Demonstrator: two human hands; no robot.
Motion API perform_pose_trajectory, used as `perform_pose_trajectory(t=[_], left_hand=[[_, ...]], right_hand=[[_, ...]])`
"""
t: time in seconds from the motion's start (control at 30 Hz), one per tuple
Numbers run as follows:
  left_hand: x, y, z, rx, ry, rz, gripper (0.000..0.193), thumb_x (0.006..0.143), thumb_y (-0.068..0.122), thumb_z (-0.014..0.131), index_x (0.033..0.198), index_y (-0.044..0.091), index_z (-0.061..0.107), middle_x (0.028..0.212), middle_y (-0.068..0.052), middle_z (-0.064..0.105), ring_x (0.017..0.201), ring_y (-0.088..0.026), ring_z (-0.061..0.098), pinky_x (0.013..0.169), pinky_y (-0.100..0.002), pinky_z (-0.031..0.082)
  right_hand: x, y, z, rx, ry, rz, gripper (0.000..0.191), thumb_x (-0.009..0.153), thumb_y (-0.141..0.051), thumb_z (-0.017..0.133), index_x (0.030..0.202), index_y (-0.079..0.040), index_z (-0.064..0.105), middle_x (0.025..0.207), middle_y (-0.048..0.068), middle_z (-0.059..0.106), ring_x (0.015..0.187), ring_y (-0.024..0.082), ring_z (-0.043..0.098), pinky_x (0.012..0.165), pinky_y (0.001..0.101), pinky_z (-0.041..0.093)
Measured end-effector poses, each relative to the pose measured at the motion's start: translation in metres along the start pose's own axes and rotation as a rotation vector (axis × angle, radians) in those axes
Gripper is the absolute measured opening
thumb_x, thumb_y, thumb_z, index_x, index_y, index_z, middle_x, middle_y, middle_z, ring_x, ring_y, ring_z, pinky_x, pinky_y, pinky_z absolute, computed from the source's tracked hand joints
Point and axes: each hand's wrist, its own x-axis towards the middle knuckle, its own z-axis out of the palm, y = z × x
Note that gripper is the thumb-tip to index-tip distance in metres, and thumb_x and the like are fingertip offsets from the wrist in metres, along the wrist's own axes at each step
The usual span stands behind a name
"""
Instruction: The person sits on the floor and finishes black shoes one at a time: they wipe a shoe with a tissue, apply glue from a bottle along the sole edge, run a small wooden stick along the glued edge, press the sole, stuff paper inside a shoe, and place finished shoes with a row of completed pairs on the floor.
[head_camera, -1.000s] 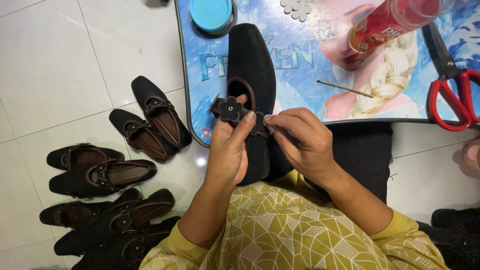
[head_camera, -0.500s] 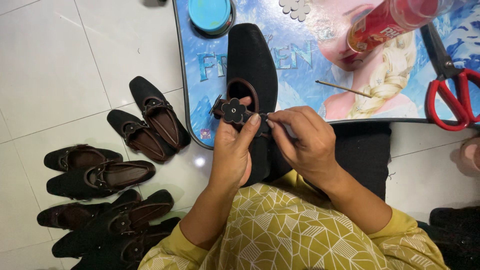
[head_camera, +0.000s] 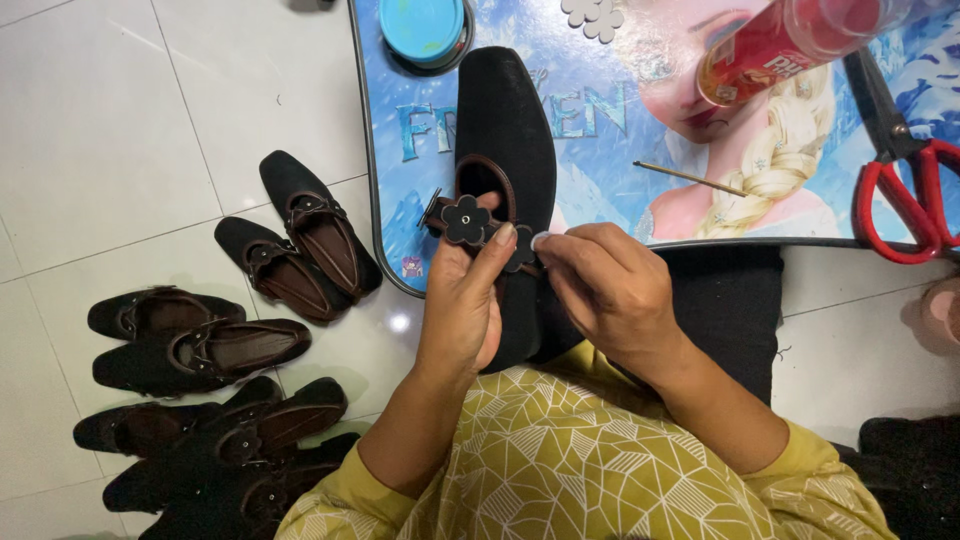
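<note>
black shoe (head_camera: 505, 140), strap in left hand (head_camera: 462, 310) grip

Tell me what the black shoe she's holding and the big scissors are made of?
The black shoe looks like soft matte fabric or suede: its toe shows a fine ribbed weave and no shine. Its brown trim looks smoother, perhaps leather or imitation. The scissors seem to have dark metal blades and glossy red handles, probably plastic.

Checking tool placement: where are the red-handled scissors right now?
In the head view, the red-handled scissors lie at the far right edge of the picture-printed tray, right of the red canister.
</note>
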Motion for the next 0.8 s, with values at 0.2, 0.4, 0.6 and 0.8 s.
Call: perform_pose_trajectory(t=[0.2, 0.4, 0.6, 0.8], left_hand=[[0.001, 0.001, 0.001, -0.011, 0.006, 0.009, 0.043, 0.1, 0.002, 0.064, 0.141, 0.0, 0.05, 0.113, -0.006, 0.062, 0.105, -0.012, 0.062, 0.097, -0.029, 0.05], [0.001, -0.002, 0.005, 0.014, 0.015, 0.012, 0.045, 0.101, 0.003, 0.064, 0.143, 0.0, 0.049, 0.112, -0.005, 0.062, 0.104, -0.012, 0.061, 0.096, -0.029, 0.05], [0.001, 0.0, 0.01, 0.005, 0.027, 0.002, 0.045, 0.101, 0.004, 0.063, 0.143, 0.0, 0.048, 0.111, -0.005, 0.061, 0.102, -0.011, 0.06, 0.094, -0.028, 0.05], [0.001, 0.0, 0.014, 0.012, 0.028, 0.03, 0.042, 0.102, 0.002, 0.061, 0.142, 0.0, 0.048, 0.112, -0.005, 0.061, 0.1, -0.01, 0.06, 0.091, -0.029, 0.051]], right_hand=[[-0.014, -0.002, -0.005, 0.052, 0.055, 0.059, 0.026, 0.085, 0.009, 0.077, 0.107, -0.003, 0.07, 0.099, 0.011, 0.069, 0.082, 0.023, 0.07, 0.07, 0.0318, 0.055], [-0.018, 0.004, 0.011, -0.033, 0.095, -0.16, 0.033, 0.081, 0.008, 0.082, 0.111, 0.0, 0.071, 0.096, 0.011, 0.069, 0.078, 0.025, 0.067, 0.068, 0.0365, 0.051], [-0.016, 0.003, 0.014, -0.1, 0.113, -0.263, 0.035, 0.082, 0.008, 0.081, 0.114, 0.001, 0.07, 0.099, 0.011, 0.067, 0.079, 0.025, 0.067, 0.068, 0.0376, 0.052], [-0.011, -0.002, 0.01, -0.2, 0.031, -0.361, 0.033, 0.082, 0.002, 0.077, 0.115, 0.002, 0.072, 0.098, 0.011, 0.066, 0.074, 0.024, 0.063, 0.064, 0.0365, 0.049]])
